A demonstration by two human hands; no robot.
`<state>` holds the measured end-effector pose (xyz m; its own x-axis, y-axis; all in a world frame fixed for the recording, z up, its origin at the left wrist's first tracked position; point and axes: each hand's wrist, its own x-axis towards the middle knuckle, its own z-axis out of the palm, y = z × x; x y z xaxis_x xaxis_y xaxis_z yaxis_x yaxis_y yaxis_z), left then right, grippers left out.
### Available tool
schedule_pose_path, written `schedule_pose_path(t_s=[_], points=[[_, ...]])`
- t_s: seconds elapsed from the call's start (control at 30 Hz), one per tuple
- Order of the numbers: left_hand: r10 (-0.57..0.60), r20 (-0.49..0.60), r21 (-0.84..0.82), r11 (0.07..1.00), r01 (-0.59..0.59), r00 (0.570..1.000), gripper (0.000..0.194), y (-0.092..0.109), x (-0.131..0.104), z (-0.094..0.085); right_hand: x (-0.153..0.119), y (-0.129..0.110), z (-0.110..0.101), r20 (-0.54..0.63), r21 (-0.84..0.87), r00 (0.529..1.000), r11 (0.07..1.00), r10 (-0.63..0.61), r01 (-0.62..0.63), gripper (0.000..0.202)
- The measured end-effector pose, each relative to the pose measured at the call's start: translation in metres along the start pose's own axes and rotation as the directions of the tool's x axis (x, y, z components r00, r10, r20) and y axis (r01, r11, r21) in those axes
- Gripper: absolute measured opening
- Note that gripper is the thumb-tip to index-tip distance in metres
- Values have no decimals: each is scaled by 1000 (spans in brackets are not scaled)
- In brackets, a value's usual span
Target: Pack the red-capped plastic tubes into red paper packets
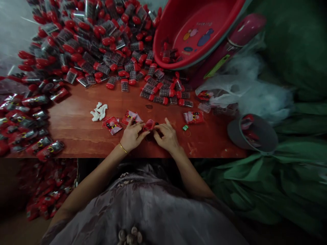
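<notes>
At the middle of the table, my left hand (131, 136) grips a small red packet (149, 125) whose mouth gapes towards me. My right hand (167, 136) is close against its right side, thumb and fingers pinched together, with the index finger raised. A tiny dark piece (156, 124) shows at the right fingertips; its kind is too small to tell. Beside my left hand lie two flat red printed packets, one nearer (112, 125) and one partly behind the fingers (130, 117). White crumpled pieces (99, 112) rest further left.
A big heap of clear tubes with red caps (102, 37) covers the back left. Filled red packets (38, 146) pile up at the left edge. A red basin (176, 20), a grey tub (235, 132), a plastic bag (252, 88) and a filled packet (193, 117) stand or lie right.
</notes>
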<state>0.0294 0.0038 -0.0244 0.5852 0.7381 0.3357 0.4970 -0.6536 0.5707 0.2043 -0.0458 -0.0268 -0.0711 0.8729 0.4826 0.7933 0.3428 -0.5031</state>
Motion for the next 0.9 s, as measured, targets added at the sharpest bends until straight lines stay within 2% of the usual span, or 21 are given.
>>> schedule_pose_path(t_s=[0.27, 0.43, 0.67, 0.9], points=[[49, 77, 98, 994, -57, 996, 33, 8, 4, -7, 7, -6, -9, 114, -60, 989, 993, -96, 103, 9], [98, 99, -4, 995, -99, 990, 33, 6, 5, -8, 12, -3, -10, 187, -5, 973, 990, -135, 139, 10], [32, 65, -29, 999, -30, 997, 34, -2, -6, 1, 11, -7, -5, 144, 90, 981, 989, -133, 120, 12], [-12, 93, -17, 1000, 14, 996, 35, 0, -4, 0, 12, -6, -3, 144, 111, 980, 986, -139, 124, 13]])
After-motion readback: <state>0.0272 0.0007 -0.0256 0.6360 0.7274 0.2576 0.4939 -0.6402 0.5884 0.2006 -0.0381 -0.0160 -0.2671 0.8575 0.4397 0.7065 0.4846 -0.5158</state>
